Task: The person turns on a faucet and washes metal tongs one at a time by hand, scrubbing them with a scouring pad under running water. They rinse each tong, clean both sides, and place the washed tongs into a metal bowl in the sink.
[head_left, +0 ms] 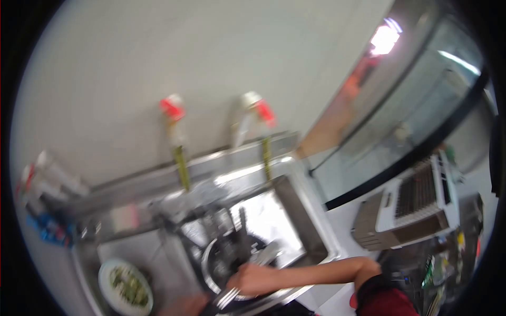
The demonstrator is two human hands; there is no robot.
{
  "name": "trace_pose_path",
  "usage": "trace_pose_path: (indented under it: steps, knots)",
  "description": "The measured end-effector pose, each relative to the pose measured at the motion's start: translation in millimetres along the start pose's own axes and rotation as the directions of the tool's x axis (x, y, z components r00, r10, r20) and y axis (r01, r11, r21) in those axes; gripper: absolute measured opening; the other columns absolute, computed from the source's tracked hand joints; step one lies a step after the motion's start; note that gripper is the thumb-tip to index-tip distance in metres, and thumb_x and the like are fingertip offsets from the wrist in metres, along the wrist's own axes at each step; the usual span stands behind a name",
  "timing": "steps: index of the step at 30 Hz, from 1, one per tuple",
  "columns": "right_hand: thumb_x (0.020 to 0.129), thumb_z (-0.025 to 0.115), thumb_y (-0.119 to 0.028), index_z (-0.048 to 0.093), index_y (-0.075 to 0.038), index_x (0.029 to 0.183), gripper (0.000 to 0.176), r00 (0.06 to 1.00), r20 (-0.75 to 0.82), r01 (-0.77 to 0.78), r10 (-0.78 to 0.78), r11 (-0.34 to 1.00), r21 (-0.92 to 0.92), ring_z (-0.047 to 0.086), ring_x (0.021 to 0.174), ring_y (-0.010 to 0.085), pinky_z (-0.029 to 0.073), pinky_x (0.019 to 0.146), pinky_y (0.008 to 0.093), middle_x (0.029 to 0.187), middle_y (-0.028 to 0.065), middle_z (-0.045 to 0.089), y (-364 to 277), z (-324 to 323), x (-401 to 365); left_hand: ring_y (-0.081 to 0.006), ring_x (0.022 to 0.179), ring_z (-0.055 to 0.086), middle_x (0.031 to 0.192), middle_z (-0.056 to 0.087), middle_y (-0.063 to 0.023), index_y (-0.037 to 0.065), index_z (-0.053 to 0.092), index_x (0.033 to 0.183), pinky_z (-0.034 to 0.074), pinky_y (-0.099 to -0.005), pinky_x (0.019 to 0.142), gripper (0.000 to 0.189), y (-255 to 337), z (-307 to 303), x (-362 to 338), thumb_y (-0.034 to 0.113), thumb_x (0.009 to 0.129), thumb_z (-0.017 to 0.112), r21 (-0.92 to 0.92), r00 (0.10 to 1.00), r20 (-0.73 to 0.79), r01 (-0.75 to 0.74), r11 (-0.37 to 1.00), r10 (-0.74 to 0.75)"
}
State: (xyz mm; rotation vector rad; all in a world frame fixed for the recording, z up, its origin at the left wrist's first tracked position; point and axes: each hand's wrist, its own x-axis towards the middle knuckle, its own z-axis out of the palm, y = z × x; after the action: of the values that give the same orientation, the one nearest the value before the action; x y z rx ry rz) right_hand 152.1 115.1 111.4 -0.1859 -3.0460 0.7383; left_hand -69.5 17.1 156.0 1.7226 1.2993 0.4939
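My right hand (255, 279) is closed around what looks like shiny metal utensils (227, 298), over the sink. Beneath and beside it is a round dark pan or bowl (206, 266) with a bright rim. A dark, long item (243, 231) stands up from it; motion blurs its shape. At the bottom edge, my left hand (184, 305) is smeared by motion and its fingers cannot be made out. To its left, a pale oval bowl (105, 282) holds chopped green and white food.
Two taps with red parts (172, 107) (263, 112) are on the wall behind the metal sink (305, 224). Blue packaging (50, 230) lies at the far left. On the right are a vented appliance (416, 197), a glass panel (395, 126) and assorted packets (432, 271).
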Motion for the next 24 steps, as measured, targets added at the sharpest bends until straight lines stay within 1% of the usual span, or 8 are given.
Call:
trace_pose_path:
  steps: [1, 2, 3, 5, 8, 12, 14, 24]
  knots:
    - [0.065, 0.057, -0.025, 0.048, -0.005, 0.075, 0.025, 0.991, -0.104, -0.077, 0.089, 0.990, 0.117, 0.054, 0.053, 0.0242, 0.044, 0.050, 0.0355, 0.063, 0.0073, 0.052, 0.8, -2.2, -6.2, -0.0346, 0.108, 0.039, 0.116, 0.040, -0.0240, -0.003, 0.043, 0.110, 0.028, -0.0369, 0.093, 0.034, -40.6, -9.1, 12.8, 0.017, 0.083, 0.042, 0.199, 0.985, 0.168, -0.066, 0.978, 0.032]
    - [0.067, 0.057, -0.027, 0.049, -0.004, 0.079, 0.027, 0.981, 0.012, -0.192, 0.192, 0.971, 0.142, 0.057, 0.054, 0.0275, 0.044, 0.046, 0.0374, 0.063, 0.0098, 0.056, 0.4, -23.4, -12.0, -0.0322, 0.110, 0.037, 0.115, 0.040, -0.0236, -0.002, 0.041, 0.112, 0.025, -0.0360, 0.095, 0.036, -25.0, -29.4, 42.3, 0.013, 0.081, 0.046, 0.232, 0.941, -0.333, 0.016, 0.973, 0.064]
    - [0.069, 0.058, -0.032, 0.049, -0.005, 0.079, 0.030, 0.968, 0.051, -0.248, 0.245, 0.966, 0.076, 0.058, 0.057, 0.0274, 0.045, 0.047, 0.0375, 0.063, 0.0095, 0.056, 4.2, -24.0, -20.2, -0.0286, 0.111, 0.036, 0.117, 0.039, -0.0197, -0.001, 0.040, 0.114, 0.026, -0.0340, 0.094, 0.039, -24.5, -50.8, 73.6, 0.012, 0.079, 0.050, 0.031, 0.820, -0.569, -0.055, 0.998, 0.063]
    - [0.069, 0.058, -0.031, 0.049, -0.006, 0.075, 0.027, 0.909, 0.059, -0.413, 0.412, 0.911, 0.002, 0.057, 0.055, 0.0280, 0.044, 0.046, 0.0374, 0.062, 0.0088, 0.057, 1.2, -36.9, -30.0, -0.0239, 0.112, 0.034, 0.122, 0.034, -0.0144, -0.001, 0.038, 0.115, 0.027, -0.0318, 0.093, 0.047, -16.9, -73.4, 133.6, 0.015, 0.076, 0.057, -0.106, 0.638, -0.770, -0.111, 0.988, -0.012]
    - [0.067, 0.060, -0.030, 0.049, -0.006, 0.070, 0.027, 0.843, -0.092, -0.531, 0.530, 0.847, 0.023, 0.056, 0.052, 0.0266, 0.044, 0.047, 0.0370, 0.057, 0.0088, 0.055, 1.7, -40.0, -41.2, -0.0175, 0.081, 0.052, 0.087, 0.054, -0.0110, -0.002, 0.047, 0.100, 0.042, -0.0275, 0.071, 0.035, -25.1, -70.6, 226.4, 0.023, 0.077, 0.057, -0.374, 0.666, -0.746, -0.426, 0.824, 0.005]
    - [0.066, 0.060, -0.029, 0.050, -0.006, 0.070, 0.026, 0.793, -0.130, -0.592, 0.595, 0.803, 0.065, 0.056, 0.052, 0.0256, 0.043, 0.047, 0.0369, 0.056, 0.0095, 0.055, -4.1, -38.4, -52.2, -0.0121, 0.049, 0.049, 0.056, 0.050, -0.0039, 0.000, 0.048, 0.071, 0.041, -0.0240, 0.046, 0.028, 5.3, -91.2, 256.6, 0.026, 0.079, 0.055, -0.282, 0.543, -0.836, -0.301, 0.911, -0.080]
    - [0.065, 0.061, -0.029, 0.051, -0.005, 0.071, 0.026, 0.759, -0.130, -0.632, 0.638, 0.770, 0.090, 0.056, 0.053, 0.0260, 0.043, 0.048, 0.0368, 0.056, 0.0097, 0.056, -3.9, -41.1, -58.3, -0.0087, 0.034, 0.038, 0.043, 0.040, -0.0002, 0.005, 0.038, 0.056, 0.031, -0.0250, 0.031, 0.036, 19.3, -92.3, 258.4, 0.027, 0.079, 0.054, -0.524, 0.578, -0.775, -0.357, 0.773, -0.257]
    - [0.067, 0.059, -0.030, 0.055, -0.005, 0.072, 0.026, 0.536, -0.164, -0.781, 0.828, 0.560, 0.275, 0.056, 0.057, 0.0318, 0.043, 0.055, 0.0406, 0.058, 0.0145, 0.056, 13.3, 3.7, -85.1, -0.0074, 0.030, 0.034, 0.042, 0.035, 0.0013, 0.008, 0.036, 0.056, 0.026, -0.0235, 0.028, 0.035, 33.2, -105.0, 250.0, 0.027, 0.076, 0.058, -0.651, 0.633, -0.681, -0.292, 0.701, -0.369]
